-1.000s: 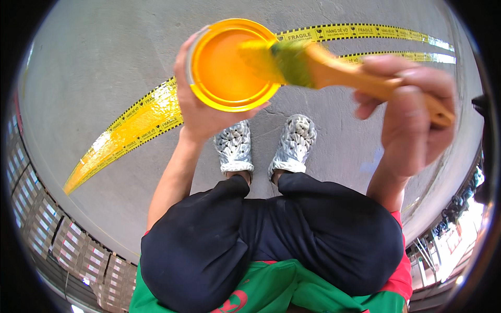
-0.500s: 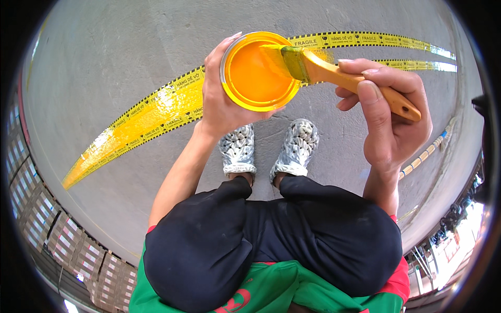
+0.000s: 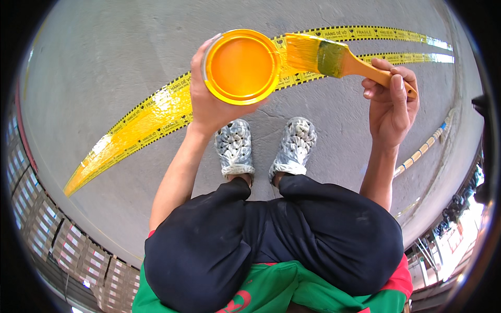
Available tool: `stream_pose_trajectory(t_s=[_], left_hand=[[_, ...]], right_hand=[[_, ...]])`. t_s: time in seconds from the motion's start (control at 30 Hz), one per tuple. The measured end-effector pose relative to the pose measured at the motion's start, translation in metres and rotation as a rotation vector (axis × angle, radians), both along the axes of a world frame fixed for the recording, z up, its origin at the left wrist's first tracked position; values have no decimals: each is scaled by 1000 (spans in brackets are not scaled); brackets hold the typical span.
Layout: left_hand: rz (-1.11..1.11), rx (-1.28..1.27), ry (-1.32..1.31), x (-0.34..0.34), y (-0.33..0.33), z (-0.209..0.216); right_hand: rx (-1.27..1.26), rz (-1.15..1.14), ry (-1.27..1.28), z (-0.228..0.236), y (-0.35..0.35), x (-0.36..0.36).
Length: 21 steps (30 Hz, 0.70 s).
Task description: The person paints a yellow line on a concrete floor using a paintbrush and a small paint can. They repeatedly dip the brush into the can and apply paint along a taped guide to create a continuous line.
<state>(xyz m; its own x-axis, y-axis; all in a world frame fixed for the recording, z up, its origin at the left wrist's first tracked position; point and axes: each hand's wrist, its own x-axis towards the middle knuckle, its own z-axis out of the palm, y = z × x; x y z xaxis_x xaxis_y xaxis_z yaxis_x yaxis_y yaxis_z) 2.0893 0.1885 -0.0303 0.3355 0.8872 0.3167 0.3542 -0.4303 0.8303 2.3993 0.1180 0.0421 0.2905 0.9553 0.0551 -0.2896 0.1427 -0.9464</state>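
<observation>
My left hand (image 3: 204, 101) is wrapped round an open paint can (image 3: 243, 65), its yellow-rimmed mouth facing up with orange-yellow paint inside. To the can's right, my right hand (image 3: 392, 101) grips the wooden handle of a flat paintbrush (image 3: 342, 58). The wet, paint-coated bristles point left, just beside the can's rim, over the strip between two tapes. Whether they touch the floor cannot be told. Yellow printed tape (image 3: 360, 33) runs in two black-edged lines across the concrete. Glossy yellow paint (image 3: 136, 125) fills the band between them on the left.
My shoes (image 3: 295, 141) stand on the grey concrete floor (image 3: 130, 57), close below the tape. A bamboo-like pole (image 3: 421, 150) lies at the right. Stacked cartons (image 3: 68, 245) line the lower left rim. Bright clutter (image 3: 454, 229) shows at the lower right.
The brush has come out of the can's mouth and moved right, its bristles now beyond the rim. My left hand and the can have shifted slightly left.
</observation>
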Motion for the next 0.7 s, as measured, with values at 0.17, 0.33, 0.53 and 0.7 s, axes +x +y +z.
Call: stream_pose_trajectory(t_s=[0.17, 0.33, 0.53, 0.7], left_hand=[[45, 32, 44, -8, 4, 0], [53, 0, 47, -18, 0, 2], [89, 15, 42, -29, -3, 6], [123, 45, 86, -34, -1, 10]], right_hand=[[-150, -21, -206, -48, -11, 3], [-241, 73, -428, -100, -15, -26], [-199, 27, -562, -106, -20, -37], [-178, -36, -653, -93, -14, -33]])
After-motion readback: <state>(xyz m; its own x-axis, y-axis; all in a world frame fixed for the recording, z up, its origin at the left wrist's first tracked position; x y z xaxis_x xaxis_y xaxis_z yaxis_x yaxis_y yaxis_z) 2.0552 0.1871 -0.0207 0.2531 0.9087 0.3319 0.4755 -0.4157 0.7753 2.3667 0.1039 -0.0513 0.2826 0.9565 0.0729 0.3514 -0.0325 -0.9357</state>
